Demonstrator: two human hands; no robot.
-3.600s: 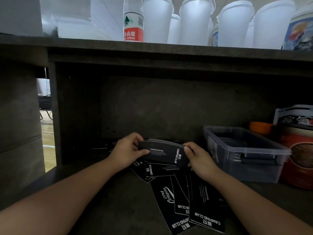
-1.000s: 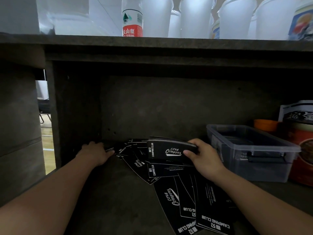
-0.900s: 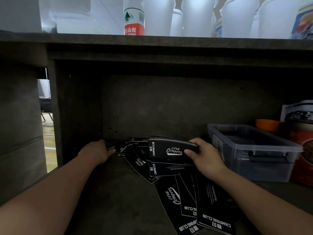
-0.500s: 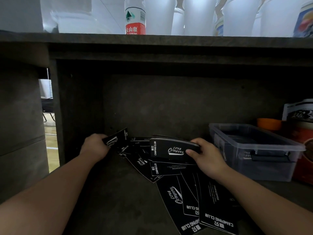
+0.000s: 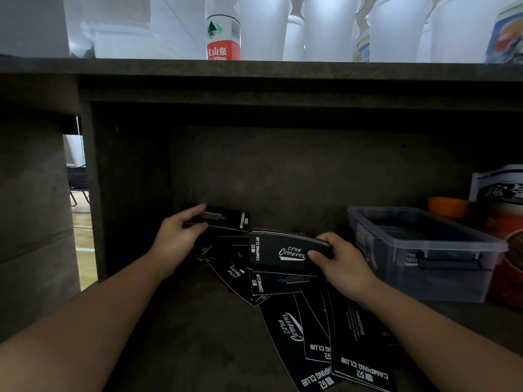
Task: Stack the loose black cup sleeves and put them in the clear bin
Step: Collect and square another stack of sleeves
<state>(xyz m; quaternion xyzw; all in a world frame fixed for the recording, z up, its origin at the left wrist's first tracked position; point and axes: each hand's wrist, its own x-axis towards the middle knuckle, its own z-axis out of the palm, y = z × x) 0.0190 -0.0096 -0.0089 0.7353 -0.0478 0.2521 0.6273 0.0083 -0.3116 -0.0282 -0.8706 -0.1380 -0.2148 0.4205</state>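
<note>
Left hand (image 5: 177, 240): thumb and fingers pinch one sleeve (image 5: 223, 220), lifted at 10 o'clock of the stack (image 5: 283, 251). Right hand (image 5: 341, 264): thumb on the face, fingers curled behind, clamped on the stack's right end. Loose sleeves (image 5: 317, 329) fan over the shelf (image 5: 198, 335) from 6 to 9 o'clock below the stack. Bin (image 5: 424, 250) at 3 o'clock, open-topped, contents dim. Shelf front edge is cut off.

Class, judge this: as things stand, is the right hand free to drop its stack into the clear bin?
Probably yes: the right hand holds the stack beside the lidless clear bin, nothing between them.
</note>
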